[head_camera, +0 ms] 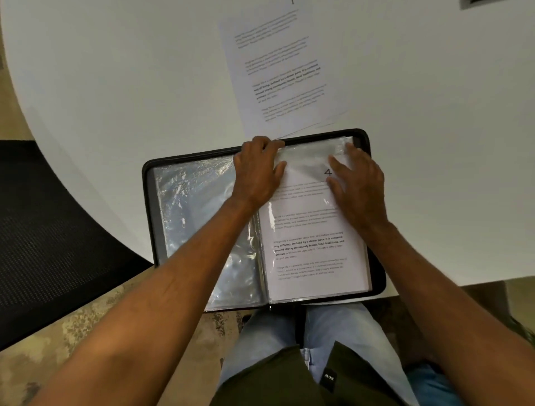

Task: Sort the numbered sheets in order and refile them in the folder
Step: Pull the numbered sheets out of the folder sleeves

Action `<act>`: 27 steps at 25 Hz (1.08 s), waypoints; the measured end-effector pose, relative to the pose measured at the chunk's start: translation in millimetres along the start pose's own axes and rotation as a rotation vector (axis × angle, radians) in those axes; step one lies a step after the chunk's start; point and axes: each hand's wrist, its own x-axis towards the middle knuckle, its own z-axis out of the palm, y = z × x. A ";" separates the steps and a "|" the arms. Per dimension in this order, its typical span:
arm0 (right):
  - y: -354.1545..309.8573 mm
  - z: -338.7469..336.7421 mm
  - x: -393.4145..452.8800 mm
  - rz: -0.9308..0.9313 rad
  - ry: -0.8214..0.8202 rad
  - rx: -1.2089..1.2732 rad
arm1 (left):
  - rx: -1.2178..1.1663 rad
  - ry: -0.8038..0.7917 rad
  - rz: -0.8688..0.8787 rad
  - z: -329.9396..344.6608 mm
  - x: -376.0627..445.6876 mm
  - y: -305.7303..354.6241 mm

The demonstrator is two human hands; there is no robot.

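Observation:
A black zip folder (pixel 149 203) lies open at the near edge of the white table, half over my lap. Its left side shows clear plastic sleeves (pixel 194 208). On the right side lies a printed sheet marked 4 (pixel 307 243), partly inside a clear sleeve. My left hand (pixel 256 171) grips the sleeve's top left corner near the folder's spine. My right hand (pixel 357 185) lies with straight fingers on the sheet's upper right part, beside the number. A loose stack of printed sheets (pixel 283 69) rests on the table just beyond the folder.
The white table (pixel 130 87) has a rounded edge at the left. A black mesh chair (pixel 52 237) stands to the left below it. A dark object (pixel 477 3) shows at the far right top edge. My legs are under the folder.

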 end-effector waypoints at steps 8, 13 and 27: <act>-10.3 -15.0 -3.9 0.119 0.049 0.402 | 0.002 -0.014 0.040 -7.2 26.3 2.4; -22.2 -25.0 -0.1 0.346 0.054 0.664 | -0.107 0.023 0.083 -10.9 21.1 -0.8; -21.1 -24.9 2.5 0.538 0.019 0.831 | -0.071 -0.309 0.019 -29.3 54.7 2.4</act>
